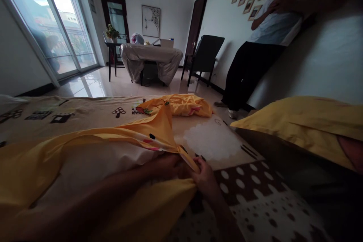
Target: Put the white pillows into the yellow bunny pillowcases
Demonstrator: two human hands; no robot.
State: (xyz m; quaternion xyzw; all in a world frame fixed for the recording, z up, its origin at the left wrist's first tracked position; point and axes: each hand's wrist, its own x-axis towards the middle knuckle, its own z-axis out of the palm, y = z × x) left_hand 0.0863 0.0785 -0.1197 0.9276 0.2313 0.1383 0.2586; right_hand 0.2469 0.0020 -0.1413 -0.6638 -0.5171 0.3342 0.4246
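Observation:
A yellow duvet cover (159, 124) with a printed pattern lies rumpled across the bed, its edge lifted into a fold in front of me. White bedding (104, 162) shows beneath the yellow cloth, around my left forearm. My left hand (174, 165) reaches in under the raised fold; its fingers are dark and mostly hidden. Beside it, my right hand (204, 176) is closed, fingers pinching the edge of the duvet cover. Below both hands another part of the yellow cloth spreads toward me. Under everything is a patterned beige and brown blanket (241, 181).
A yellow pillow (300, 117) is at the right. Another person (272, 41) stands by the right wall, hands together. Beyond the bed are a covered table (153, 53), a dark chair (205, 55), a plant (112, 32) on a stand and glass sliding doors (56, 19).

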